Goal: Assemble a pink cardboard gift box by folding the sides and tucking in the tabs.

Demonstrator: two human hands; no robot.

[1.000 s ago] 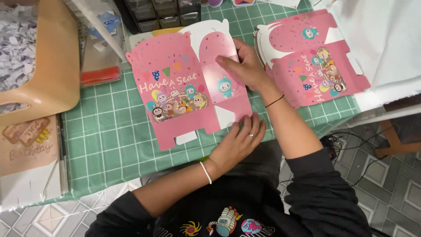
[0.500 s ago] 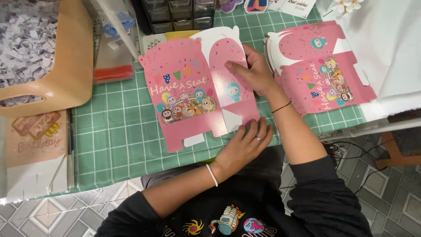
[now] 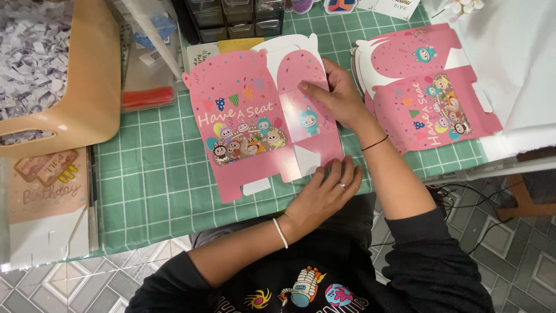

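Observation:
A flat pink cardboard box blank (image 3: pixel 243 110) with cartoon figures and bunting lies on the green cutting mat (image 3: pixel 156 174). My right hand (image 3: pixel 339 98) lies on its narrow right panel, fingertips pressing near the top fold. My left hand (image 3: pixel 324 191), with a ring and a white bracelet, presses on the blank's lower right flap at the table's near edge. A stack of matching pink box blanks (image 3: pixel 428 93) lies just to the right of my right wrist.
A tan bin (image 3: pixel 75 104) of shredded paper stands at the left, with a red item (image 3: pixel 147 97) beside it. Black small drawers (image 3: pixel 231 17) stand at the back. A birthday card pack (image 3: pixel 46 185) lies at the near left. White cloth (image 3: pixel 515 64) covers the right side.
The view has drifted, so the box sits further right in frame. Both hands stay on the box's right part; the left hand has slid slightly right along the lower flap.

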